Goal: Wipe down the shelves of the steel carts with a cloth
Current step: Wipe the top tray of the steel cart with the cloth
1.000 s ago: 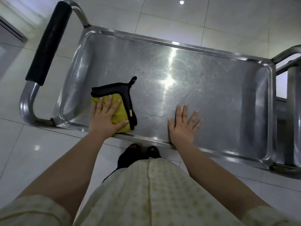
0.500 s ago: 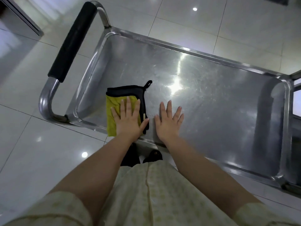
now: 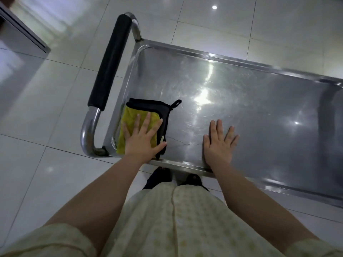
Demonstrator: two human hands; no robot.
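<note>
While left hand [image 3: 143, 140] presses cloth [image 3: 130, 115] | axis seemingly front-back | loop [image 3: 176, 104] points right

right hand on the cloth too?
No, the right hand lies flat on the bare shelf; only the left hand presses the cloth.

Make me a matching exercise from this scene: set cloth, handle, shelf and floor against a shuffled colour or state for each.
Things:
1. cloth
2. handle
3. shelf
4. floor

Colours or states:
a. glossy white tiles
b. yellow with black edging
c. scratched steel with glare
d. black padding on a steel tube

Pairs: 1-b, 2-d, 3-c, 4-a
</note>
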